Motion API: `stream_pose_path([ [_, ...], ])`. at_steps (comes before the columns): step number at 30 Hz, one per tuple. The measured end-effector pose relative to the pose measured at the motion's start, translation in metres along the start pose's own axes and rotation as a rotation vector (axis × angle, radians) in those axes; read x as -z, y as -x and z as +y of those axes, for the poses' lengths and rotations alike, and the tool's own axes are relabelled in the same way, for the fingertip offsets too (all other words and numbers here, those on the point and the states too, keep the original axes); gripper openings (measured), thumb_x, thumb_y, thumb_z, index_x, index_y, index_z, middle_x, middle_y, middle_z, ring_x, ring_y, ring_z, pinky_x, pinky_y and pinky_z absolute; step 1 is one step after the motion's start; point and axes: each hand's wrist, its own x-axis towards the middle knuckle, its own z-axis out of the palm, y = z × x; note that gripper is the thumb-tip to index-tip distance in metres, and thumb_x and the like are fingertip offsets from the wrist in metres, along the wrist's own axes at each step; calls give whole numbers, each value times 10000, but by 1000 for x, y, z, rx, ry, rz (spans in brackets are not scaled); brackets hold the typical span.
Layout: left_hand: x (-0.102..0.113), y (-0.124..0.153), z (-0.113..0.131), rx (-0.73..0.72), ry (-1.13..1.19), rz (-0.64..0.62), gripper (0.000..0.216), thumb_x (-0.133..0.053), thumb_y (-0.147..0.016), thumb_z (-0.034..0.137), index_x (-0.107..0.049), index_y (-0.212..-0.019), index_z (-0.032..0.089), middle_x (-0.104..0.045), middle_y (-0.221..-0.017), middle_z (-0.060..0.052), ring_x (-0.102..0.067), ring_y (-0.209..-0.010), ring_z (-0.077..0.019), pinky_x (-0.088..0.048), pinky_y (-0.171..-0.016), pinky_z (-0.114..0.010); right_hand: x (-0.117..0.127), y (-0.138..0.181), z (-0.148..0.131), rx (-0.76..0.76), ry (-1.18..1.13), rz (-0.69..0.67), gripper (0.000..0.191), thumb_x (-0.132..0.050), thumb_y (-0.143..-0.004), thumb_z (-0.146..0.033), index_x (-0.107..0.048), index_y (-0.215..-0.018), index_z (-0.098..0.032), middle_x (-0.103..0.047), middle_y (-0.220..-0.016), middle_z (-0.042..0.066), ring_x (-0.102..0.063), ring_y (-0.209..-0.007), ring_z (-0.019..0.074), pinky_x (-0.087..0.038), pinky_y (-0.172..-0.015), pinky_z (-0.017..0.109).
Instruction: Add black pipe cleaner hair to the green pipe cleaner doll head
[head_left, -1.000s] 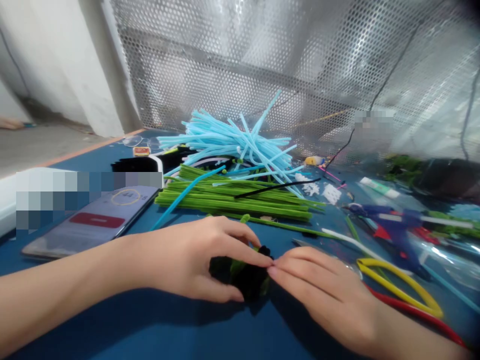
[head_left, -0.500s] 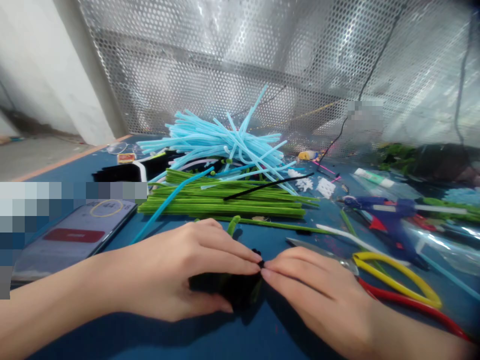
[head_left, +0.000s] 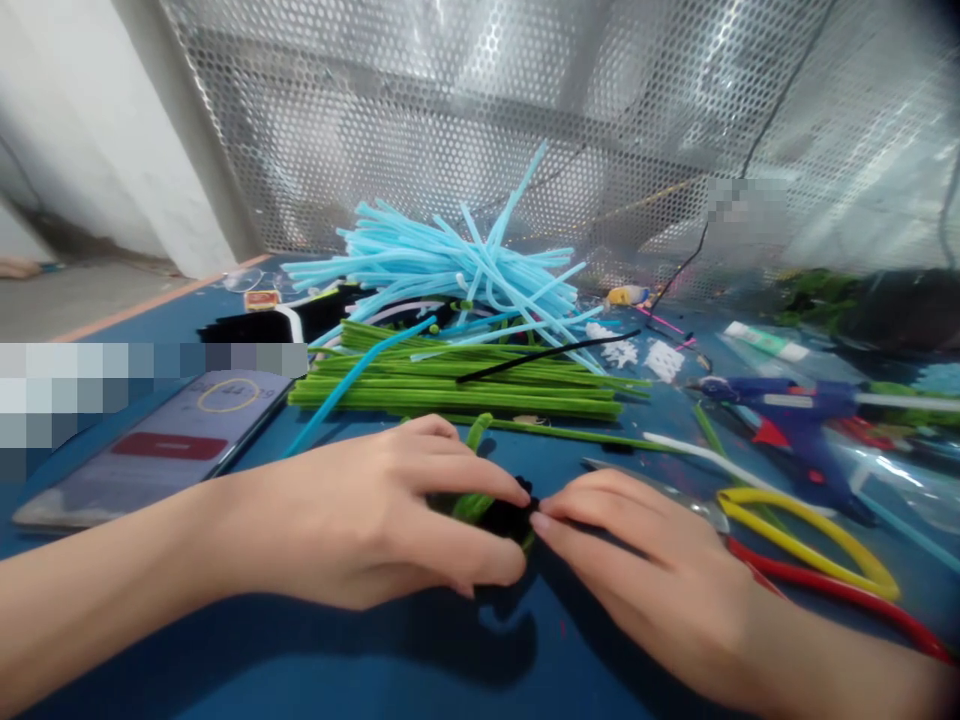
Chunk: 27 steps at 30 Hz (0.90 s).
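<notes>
A small black and green pipe-cleaner piece (head_left: 506,517) is held between my hands just above the table. My left hand (head_left: 375,505) reaches around it, thumb on the near side and forefinger on the far side. Thumb and forefinger of my right hand (head_left: 660,560) pinch its right edge. A green pipe-cleaner end (head_left: 478,430) sticks up behind my left fingers. The piece's exact shape is partly hidden. Scissors (head_left: 840,578) with one yellow and one red handle lie beside my right hand, their blades partly behind it.
Green pipe cleaners (head_left: 465,395) lie in a bundle beyond my hands, with a light blue pile (head_left: 450,255) behind them. A phone (head_left: 172,435) is at left. A blue glue gun (head_left: 802,400) and white pipe-cleaner bits (head_left: 664,360) sit at right. Perforated metal sheeting (head_left: 450,110) rises behind.
My left thumb has moved up and right, onto the near side of the piece, and the left fingers have spread. My right hand still pinches its edge. The view has shifted slightly.
</notes>
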Motion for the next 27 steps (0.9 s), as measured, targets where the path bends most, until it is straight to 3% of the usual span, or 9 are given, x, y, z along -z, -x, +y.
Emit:
stream_pose_path([
  [6,2,2,-1,-53,-114,-82,321,-486,-885,97,-647,-1048,322,-569,-1240,-103,-581,-965,-218,-409,-961,-444,0,-2,0,25,14,-5,217,-512,-873,-26,-631,-1054,-18,-646,-978,140,-540,-943,205,-518,-840,328],
  [12,-1,5,1,0,-120,-79,271,-484,-889,118,-684,-978,276,-589,-1234,-101,-590,-997,-229,-450,-941,-407,-1,-3,0,6,22,26,206,-518,-870,-33,-656,-1021,-54,-672,-939,128,-569,-909,196,-531,-807,328],
  [18,-5,8,2,34,-111,-69,240,-526,-882,117,-679,-982,272,-580,-1273,-74,-578,-1038,-214,-451,-946,-373,-3,-10,-1,-288,-153,126,130,-594,-809,-45,-667,-846,-146,-713,-828,43,-650,-764,133,-528,-729,236],
  [23,-7,12,2,47,-125,-50,276,-517,-875,99,-671,-1002,289,-556,-1305,-55,-577,-1027,-221,-425,-969,-394,-1,-17,-3,-571,-256,32,91,-612,-784,-108,-647,-733,-174,-698,-722,-9,-634,-649,110,-485,-619,207],
  [27,-9,15,1,60,-135,-79,316,-549,-869,87,-630,-1085,303,-514,-1362,-43,-555,-1072,-217,-360,-1029,-411,0,-18,-3,-652,-311,-15,115,-605,-781,-109,-632,-693,-178,-666,-653,-29,-584,-576,90,-441,-543,183],
])
